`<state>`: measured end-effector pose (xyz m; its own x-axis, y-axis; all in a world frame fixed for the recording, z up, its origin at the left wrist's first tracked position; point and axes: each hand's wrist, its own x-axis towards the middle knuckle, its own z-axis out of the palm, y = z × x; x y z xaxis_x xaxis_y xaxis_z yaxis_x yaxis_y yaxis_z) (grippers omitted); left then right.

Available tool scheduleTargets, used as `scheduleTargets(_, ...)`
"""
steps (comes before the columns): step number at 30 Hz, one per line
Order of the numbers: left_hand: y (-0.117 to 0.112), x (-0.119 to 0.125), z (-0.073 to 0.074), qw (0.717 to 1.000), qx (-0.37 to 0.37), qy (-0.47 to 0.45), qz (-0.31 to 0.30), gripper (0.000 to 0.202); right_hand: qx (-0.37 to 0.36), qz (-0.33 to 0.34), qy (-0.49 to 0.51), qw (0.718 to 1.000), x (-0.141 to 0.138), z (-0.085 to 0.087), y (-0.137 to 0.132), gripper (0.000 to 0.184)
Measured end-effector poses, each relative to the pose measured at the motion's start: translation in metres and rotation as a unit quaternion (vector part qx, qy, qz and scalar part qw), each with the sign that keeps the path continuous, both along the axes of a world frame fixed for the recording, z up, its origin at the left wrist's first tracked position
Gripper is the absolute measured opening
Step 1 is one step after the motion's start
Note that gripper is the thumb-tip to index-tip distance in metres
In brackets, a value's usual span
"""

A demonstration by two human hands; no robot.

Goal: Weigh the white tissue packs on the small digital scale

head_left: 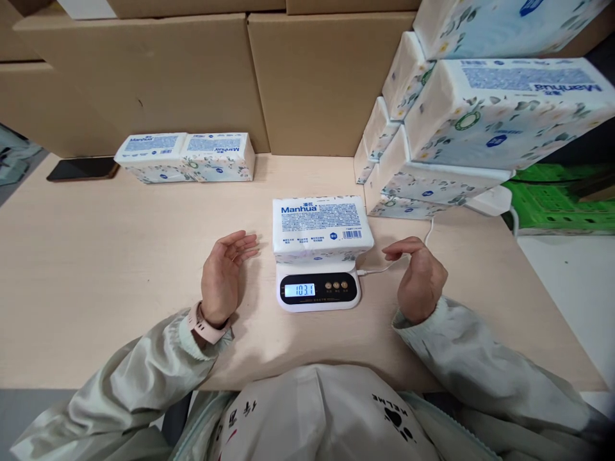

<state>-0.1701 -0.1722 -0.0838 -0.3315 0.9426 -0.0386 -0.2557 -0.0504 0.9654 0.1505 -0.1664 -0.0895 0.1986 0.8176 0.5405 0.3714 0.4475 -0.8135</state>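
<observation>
A white Manhua tissue pack point(321, 224) lies flat on the platform of a small white digital scale point(318, 307). The lit display reads about 103.1, and a white cable runs from the scale's right side. To the left of the pack, apart from it, my left hand point(223, 275) rests at the table with its fingers stretched out and nothing in it. My right hand point(419, 275) is on the other side, near the cable, with its fingers bent toward the pack. It holds nothing that I can see and does not touch the pack.
Stacked tissue packs point(480, 128) rise at the right. Two more packs point(185, 157) sit at the back left, beside a dark phone point(82, 169). Cardboard boxes point(331, 83) wall off the table's far edge. A green crate point(557, 202) stands beyond the table point(120, 275) on the right.
</observation>
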Motion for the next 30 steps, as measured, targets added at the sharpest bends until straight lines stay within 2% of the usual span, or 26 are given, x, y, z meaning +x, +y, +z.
scheduleTargets(9, -0.0010, -0.0005, 0.0005, 1.000, 0.012, -0.015, -0.008, 0.047, -0.015, 0.007, 0.000, 1.000, 0.0012, -0.0012, -0.0008, 0.062)
scheduleTargets(21, 0.0006, -0.0006, 0.0027, 1.000, 0.007, -0.028, -0.007, 0.052, -0.013, 0.025, 0.003, 1.000, 0.0014, -0.0041, -0.0015, 0.056)
scheduleTargets(30, 0.0010, -0.0021, 0.0014, 0.999, 0.014, -0.032, -0.008, 0.054, 0.001, 0.022, 0.001, 1.000, -0.0019, -0.0023, -0.0015, 0.058)
